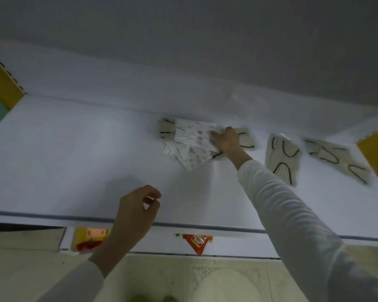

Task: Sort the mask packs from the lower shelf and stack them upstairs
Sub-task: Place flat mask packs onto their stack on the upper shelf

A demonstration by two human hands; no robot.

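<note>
Our right hand (226, 139) lies on the right edge of the printed mask packs (191, 142) (blur hides whether its fingers pinch them), which are fanned at the back of the white shelf (74, 149). Our left hand (138, 208) hovers near the shelf's front, loosely curled and empty. Cream masks (282, 158) lie just to the right.

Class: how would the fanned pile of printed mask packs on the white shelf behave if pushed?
The mask packs look thin and flat, so probably light and floppy. They lie fanned, not squared, so a push would likely slide them apart across the smooth shelf.
</note>
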